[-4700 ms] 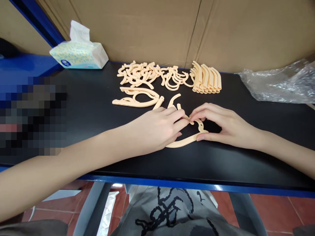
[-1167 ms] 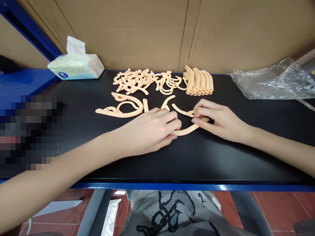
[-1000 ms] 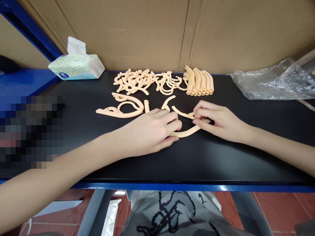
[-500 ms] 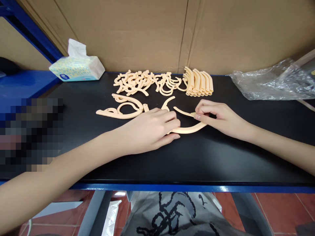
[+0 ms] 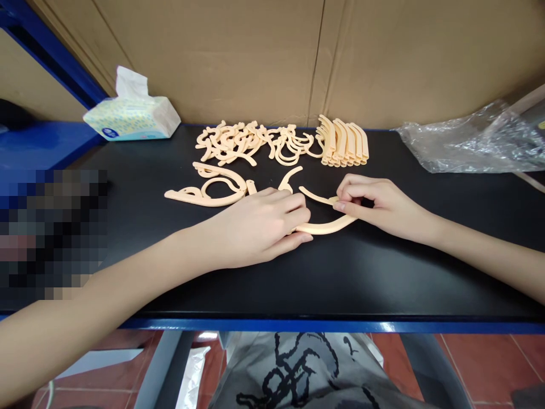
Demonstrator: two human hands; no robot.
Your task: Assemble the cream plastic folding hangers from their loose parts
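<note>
"at the left end of the black tabletop [image 5: 255, 295], what is set out?"

"a tissue pack [image 5: 131, 117] stands at the back. to its right, a ringed assembly [image 5: 204, 197] lies in front of a loose pile of pale parts [image 5: 230, 142]."

"state the left hand [image 5: 276, 221]."

"fingers curled, thumb near the index finger, closed on the left end of a curved arm [image 5: 326, 228]. the curved arm spans the gap between the hands."

"next, rightward?"

"stacked arms [image 5: 344, 142] at the back. nearer, the right hand [image 5: 377, 199] pinches one end of a thin strip [image 5: 317, 197], fingertips together. whether it also grips the curved arm cannot be told. a clear plastic bag [image 5: 464, 147] lies at the far right."

"which step is in hand?"

"by judgement, fitting or adjusting the strip against the curved arm; the right fingers hide any joint."

"what does the next move call for?"

"probably a steady left hold and small, aligned pressure from the right pinch."
</note>
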